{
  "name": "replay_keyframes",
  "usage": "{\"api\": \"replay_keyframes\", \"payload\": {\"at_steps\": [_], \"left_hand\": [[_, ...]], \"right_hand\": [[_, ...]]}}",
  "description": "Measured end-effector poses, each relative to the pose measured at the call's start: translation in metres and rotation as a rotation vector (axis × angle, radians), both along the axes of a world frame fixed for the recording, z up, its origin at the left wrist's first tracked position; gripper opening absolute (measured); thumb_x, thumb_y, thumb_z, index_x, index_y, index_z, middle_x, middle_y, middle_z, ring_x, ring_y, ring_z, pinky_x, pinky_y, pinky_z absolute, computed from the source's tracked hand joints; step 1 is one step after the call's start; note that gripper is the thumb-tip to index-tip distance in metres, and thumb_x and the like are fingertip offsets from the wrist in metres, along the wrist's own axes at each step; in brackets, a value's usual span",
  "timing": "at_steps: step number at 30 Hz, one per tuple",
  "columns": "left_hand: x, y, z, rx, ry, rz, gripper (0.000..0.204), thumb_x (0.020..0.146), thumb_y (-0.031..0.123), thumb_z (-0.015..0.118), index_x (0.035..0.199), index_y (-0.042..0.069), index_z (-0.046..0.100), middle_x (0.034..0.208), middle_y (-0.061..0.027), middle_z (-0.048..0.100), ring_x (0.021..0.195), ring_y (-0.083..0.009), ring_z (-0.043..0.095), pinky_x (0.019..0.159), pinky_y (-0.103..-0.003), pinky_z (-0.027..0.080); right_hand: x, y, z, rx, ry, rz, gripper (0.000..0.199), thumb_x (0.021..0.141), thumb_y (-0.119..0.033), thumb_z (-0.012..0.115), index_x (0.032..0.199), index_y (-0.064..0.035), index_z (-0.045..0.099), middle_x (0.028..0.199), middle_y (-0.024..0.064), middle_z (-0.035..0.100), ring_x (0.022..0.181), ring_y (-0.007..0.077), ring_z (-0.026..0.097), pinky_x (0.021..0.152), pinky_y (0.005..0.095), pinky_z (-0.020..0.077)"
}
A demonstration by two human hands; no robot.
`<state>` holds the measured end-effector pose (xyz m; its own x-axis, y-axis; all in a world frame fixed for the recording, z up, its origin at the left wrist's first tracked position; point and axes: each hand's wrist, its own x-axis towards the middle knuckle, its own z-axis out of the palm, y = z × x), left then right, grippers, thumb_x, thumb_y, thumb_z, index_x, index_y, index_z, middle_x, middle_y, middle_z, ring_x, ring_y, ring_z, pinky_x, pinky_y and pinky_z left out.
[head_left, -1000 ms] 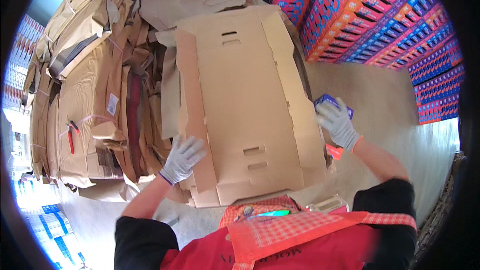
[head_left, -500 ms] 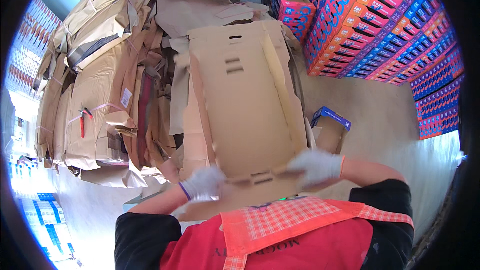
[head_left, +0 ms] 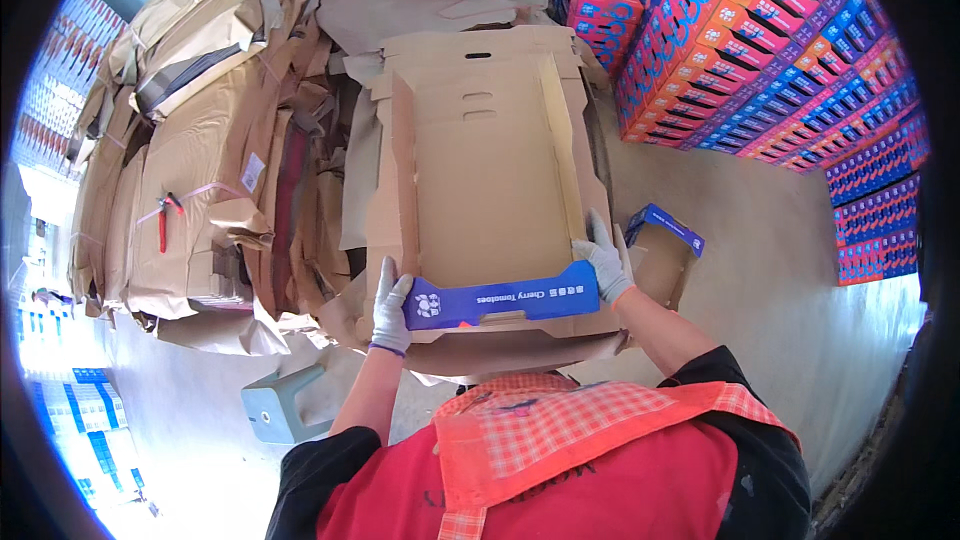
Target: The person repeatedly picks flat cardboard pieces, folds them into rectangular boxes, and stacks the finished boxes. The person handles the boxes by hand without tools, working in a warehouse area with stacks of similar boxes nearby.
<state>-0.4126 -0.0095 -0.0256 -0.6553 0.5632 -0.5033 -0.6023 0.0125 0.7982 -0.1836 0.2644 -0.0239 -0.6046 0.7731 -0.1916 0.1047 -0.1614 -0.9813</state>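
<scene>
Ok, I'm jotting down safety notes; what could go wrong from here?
The far end of the cardboard tray lies unfolded, so the side walls might splay if the left hand or right hand slips off its near corner. The red-handled pliers could slide off the wrapped bundle if it gets bumped. The small stool on the floor might trip someone.

There are two gloved hands (head_left: pixel 391 308) (head_left: pixel 605 260), one part-folded cardboard tray (head_left: pixel 490 185), one pair of red-handled pliers (head_left: pixel 163 228), one stool (head_left: pixel 272 412)
</scene>
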Motion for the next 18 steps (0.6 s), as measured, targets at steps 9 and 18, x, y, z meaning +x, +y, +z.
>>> {"api": "replay_keyframes", "payload": {"at_steps": [9,18], "left_hand": [[0.074,0.055,0.005,0.331,-0.539,0.314,0.015,0.082,0.030,0.062,0.076,0.017,0.057,0.064,-0.0010,0.055,0.057,-0.0166,0.054,0.053,-0.032,0.047],[0.111,0.061,0.040,-0.098,0.267,-0.759,0.048,0.091,0.030,0.058,0.127,-0.001,0.052,0.124,-0.0191,0.060,0.112,-0.0374,0.060,0.095,-0.050,0.049]], "right_hand": [[-0.012,0.035,0.202,0.411,0.003,0.251,0.076,0.070,-0.006,0.064,0.143,-0.0024,0.042,0.128,0.0184,0.057,0.110,0.0257,0.060,0.093,0.0334,0.0493],[-0.078,-0.019,0.240,1.360,0.045,0.250,0.056,0.071,-0.015,0.075,0.124,-0.0055,0.057,0.129,0.0235,0.057,0.114,0.0389,0.058,0.097,0.0449,0.0458]]}}
